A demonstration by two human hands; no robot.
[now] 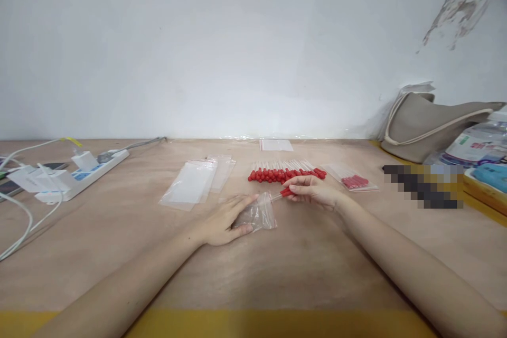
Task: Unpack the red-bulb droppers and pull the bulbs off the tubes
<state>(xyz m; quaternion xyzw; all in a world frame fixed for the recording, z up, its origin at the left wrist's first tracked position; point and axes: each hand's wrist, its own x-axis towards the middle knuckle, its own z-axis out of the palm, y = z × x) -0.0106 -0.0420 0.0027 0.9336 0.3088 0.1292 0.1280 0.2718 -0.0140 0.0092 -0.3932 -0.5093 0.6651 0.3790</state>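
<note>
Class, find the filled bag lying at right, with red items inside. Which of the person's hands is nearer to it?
Right. The right hand is just left of the filled bag, holding red-tipped sticks; the left hand is farther left, at another clear bag.

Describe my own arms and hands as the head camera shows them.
Both are bare: no sleeve shows on the left forearm or the right forearm, and no glove on the left hand or the right hand. No watch or bracelet shows. The left forearm bears a couple of tiny spots.
</note>
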